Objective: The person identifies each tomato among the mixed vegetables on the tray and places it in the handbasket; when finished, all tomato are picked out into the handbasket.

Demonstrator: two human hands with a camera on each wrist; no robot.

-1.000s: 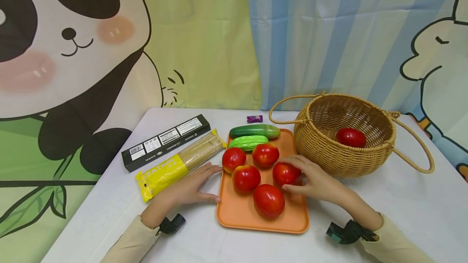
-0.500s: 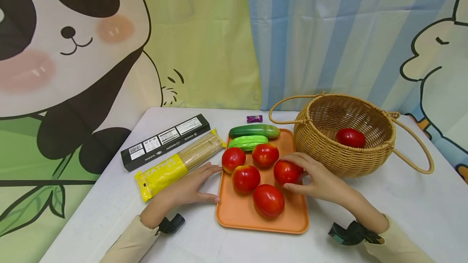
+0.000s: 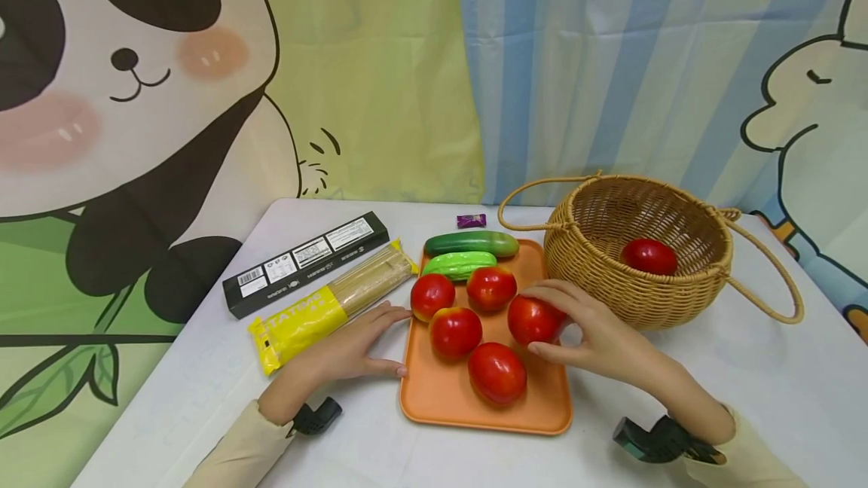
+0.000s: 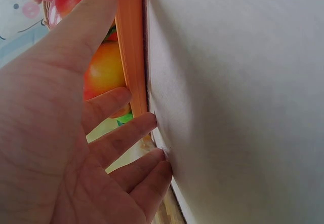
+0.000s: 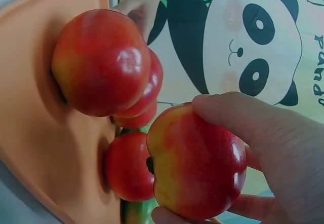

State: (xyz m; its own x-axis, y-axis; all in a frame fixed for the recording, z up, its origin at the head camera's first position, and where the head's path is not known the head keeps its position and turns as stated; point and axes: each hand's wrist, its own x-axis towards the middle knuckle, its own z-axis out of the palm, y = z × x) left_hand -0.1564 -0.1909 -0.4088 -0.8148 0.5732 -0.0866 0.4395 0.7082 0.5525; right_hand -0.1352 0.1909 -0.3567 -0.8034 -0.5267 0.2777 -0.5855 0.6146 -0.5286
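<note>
My right hand (image 3: 590, 333) grips a red-and-yellow apple (image 3: 533, 320) with thumb and fingers. In the right wrist view this apple (image 5: 200, 163) appears raised just off the orange tray (image 3: 484, 422). My left hand (image 3: 349, 345), fingers spread and fairly straight, touches the tray's left edge. Several other red apples lie on the tray, one of them (image 3: 498, 373) near its front. Behind them are a dark green cucumber (image 3: 472, 243) and a bright green bumpy vegetable (image 3: 459, 266), perhaps a bitter melon. In the left wrist view the left fingers (image 4: 126, 138) lie along the tray's side.
A wicker basket (image 3: 627, 303) with two handles stands right of the tray, holding one red fruit (image 3: 649, 256). Left of the tray lie a yellow pack of noodles (image 3: 339, 303) and a long black box (image 3: 307, 263). A small purple wrapped candy (image 3: 471, 221) sits at the back.
The apple in my right hand has shifted very slightly, and the right wrist has swung a little outward to the right. The left hand stays at the tray's edge.
</note>
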